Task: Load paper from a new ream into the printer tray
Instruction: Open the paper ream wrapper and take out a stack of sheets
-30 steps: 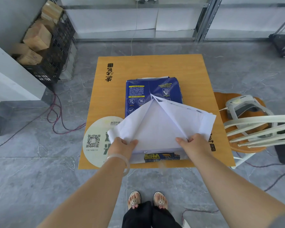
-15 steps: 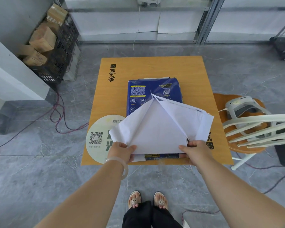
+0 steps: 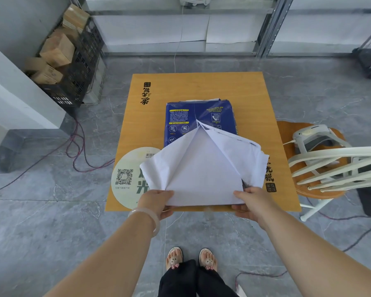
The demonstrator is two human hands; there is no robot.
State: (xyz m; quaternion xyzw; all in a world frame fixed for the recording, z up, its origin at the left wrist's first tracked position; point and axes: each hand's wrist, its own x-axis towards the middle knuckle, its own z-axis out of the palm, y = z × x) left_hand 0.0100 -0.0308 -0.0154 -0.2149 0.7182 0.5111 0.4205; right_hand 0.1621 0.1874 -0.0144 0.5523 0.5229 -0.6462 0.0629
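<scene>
A blue ream wrapper (image 3: 199,118) lies in the middle of the orange table (image 3: 201,86), torn open at its near end, its white flaps spread apart. A white stack of paper (image 3: 204,179) sticks out of that opening toward the table's near edge. My left hand (image 3: 156,202) grips the stack's near left corner, thumb on top. My right hand (image 3: 252,202) grips the near right corner the same way. The wrapper hides the far part of the stack. No printer tray is identifiable.
A round QR-code sticker (image 3: 129,179) sits at the table's near left. A wooden chair (image 3: 321,166) with a white device (image 3: 315,138) on its seat stands right of the table. A black crate of cardboard boxes (image 3: 66,58) is far left. Cables (image 3: 79,151) trail over the floor.
Both hands have drawn back toward me with the paper stack, which now reaches the table's near edge and covers the wrapper's near end.
</scene>
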